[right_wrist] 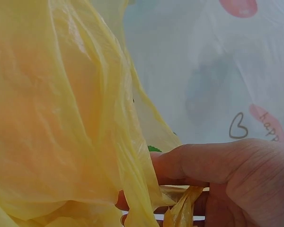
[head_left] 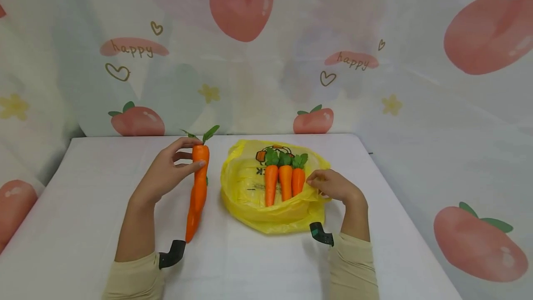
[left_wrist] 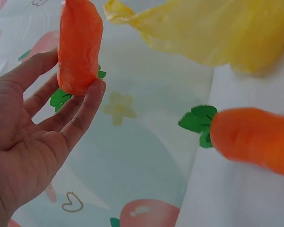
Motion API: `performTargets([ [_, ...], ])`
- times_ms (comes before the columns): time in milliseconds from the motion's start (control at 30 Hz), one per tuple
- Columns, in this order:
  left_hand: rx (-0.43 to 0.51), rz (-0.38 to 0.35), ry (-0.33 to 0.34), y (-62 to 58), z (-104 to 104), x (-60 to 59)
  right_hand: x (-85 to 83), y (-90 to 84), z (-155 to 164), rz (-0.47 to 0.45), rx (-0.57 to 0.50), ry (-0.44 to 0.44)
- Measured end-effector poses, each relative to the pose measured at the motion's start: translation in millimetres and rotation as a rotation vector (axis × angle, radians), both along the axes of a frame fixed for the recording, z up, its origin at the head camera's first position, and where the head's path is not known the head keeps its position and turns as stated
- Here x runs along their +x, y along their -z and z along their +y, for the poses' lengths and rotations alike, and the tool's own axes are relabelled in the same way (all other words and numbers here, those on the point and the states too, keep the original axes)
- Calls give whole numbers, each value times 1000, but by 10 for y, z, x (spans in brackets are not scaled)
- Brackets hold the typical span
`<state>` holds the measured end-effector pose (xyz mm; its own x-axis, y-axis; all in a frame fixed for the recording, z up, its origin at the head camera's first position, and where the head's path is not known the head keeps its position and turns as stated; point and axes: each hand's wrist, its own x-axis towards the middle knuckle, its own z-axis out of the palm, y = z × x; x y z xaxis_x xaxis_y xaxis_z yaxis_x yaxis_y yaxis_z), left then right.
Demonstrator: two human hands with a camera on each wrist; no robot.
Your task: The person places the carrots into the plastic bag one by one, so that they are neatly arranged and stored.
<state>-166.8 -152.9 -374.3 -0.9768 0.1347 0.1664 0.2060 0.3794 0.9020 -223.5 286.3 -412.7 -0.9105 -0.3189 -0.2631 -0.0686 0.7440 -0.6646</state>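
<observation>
My left hand (head_left: 166, 170) holds an orange carrot (head_left: 201, 153) near its green leafy top, thumb on one side and fingers on the other. Below it in the head view, a second carrot (head_left: 195, 209) lies on the white table, its leaves (left_wrist: 201, 124) showing in the left wrist view. To the right, a yellow plastic bag (head_left: 245, 212) lies with its mouth spread, and three carrots (head_left: 285, 182) with leafy tops rest in it side by side. At the bag's right edge, my right hand (head_left: 336, 184) pinches the thin plastic, whose folds partly cover the fingers.
The white table (head_left: 250, 267) ends at a patterned cloth backdrop (head_left: 266, 82) with printed fruit and hearts. Black wrist-worn pieces (head_left: 172, 254) stick out from both sleeves, the right one close to the bag's front edge.
</observation>
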Motion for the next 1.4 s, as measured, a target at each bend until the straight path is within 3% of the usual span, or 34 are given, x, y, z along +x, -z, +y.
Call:
performTargets([
  [733,36,54,53,-226,430,-81,-5,-6,-10,-1,-2,3],
  [1400,30,57,166,-320,969,-160,-1,-11,7,-5,-7,-22],
])
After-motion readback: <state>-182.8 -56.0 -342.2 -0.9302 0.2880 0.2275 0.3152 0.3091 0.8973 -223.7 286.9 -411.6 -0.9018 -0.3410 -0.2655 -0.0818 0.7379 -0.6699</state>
